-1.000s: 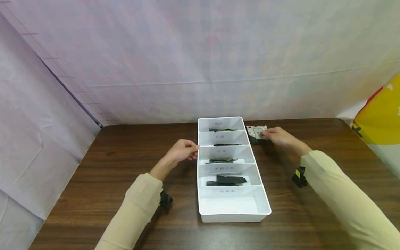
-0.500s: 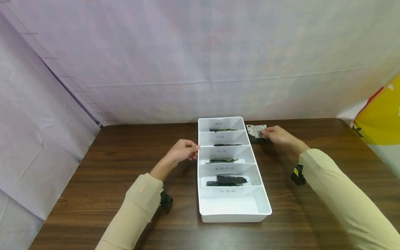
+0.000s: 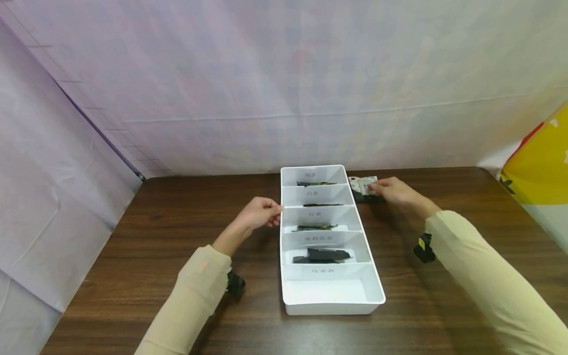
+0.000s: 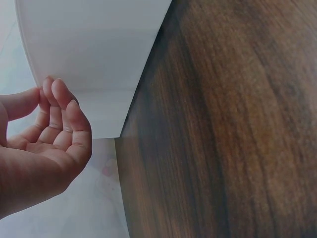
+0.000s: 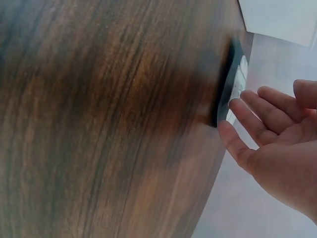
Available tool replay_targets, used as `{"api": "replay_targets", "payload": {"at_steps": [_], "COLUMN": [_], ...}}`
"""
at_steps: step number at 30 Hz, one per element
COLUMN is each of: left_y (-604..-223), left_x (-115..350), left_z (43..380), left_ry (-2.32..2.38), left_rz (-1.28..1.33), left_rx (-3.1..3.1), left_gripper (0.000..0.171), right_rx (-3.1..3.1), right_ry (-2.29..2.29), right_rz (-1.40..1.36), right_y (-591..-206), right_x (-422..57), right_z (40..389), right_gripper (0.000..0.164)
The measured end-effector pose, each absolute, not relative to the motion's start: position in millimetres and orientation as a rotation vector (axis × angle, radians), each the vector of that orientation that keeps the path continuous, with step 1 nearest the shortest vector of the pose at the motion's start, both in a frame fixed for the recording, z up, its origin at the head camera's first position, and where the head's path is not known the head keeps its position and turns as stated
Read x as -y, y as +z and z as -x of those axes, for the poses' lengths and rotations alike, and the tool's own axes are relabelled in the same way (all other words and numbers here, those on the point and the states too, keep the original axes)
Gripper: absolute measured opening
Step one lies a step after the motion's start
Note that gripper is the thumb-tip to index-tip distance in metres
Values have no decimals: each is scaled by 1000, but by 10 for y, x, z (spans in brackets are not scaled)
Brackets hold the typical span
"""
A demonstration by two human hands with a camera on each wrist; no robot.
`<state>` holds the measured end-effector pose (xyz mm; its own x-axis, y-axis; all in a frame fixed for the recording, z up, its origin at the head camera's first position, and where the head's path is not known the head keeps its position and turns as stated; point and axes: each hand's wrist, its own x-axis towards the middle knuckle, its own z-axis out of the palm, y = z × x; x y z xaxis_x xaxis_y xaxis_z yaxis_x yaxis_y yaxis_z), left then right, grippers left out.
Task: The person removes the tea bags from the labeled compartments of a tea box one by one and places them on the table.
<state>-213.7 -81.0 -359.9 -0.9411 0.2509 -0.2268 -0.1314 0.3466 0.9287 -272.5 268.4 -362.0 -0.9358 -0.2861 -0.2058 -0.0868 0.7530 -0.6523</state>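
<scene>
Edging the right hand (image 3: 399, 193) very slightly leftward over the last second, right of centre in the head frame, and perhaps nudging the packet (image 3: 357, 186) along; altering nothing else noticeably. Seemingly bringing the work little further by this: leaving the packet outside the tray (image 3: 333, 309), lying just beside its upper right edge, over a dark piece (image 3: 367, 198). Touching the packet with the right fingertips; in the right wrist view, holding half-straight fingers loosely spread and the thumb apart, showing no clear pinch. With the left hand (image 3: 259, 213), left of centre, pinching the tray's left rim between thumb and fingers, just as a second ago. Inside the tray, lying in the four upper compartments: dark packets (image 3: 328, 255).

Working on a brown wood-grain table (image 3: 257, 330), spanning the lower half of the frame. Facing a pale curtain (image 3: 213, 74), filling the upper half, creasing faintly and running down the left side. Glimpsing yellow cloth (image 3: 541, 170) at far right.
</scene>
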Motion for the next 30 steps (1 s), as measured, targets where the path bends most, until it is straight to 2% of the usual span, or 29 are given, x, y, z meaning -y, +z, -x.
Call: {"api": "replay_targets", "payload": {"at_steps": [12,30], "left_y": [-3573,-3574], "left_x": [816,802], "left_z": [2136,2127], "left_ry": [1621,1628], "left_rz": [-110,-111], "left_rx": [-2283,-2282], "left_gripper": [19,18], "right_rx": [-2672,-2685], "right_ry": [-1031,-966], "right_rz": [366,439], "right_y": [-3407,-3027], "right_x": [-2762,-2716], "right_z": [2643,2330], "right_gripper": [48,47]}}
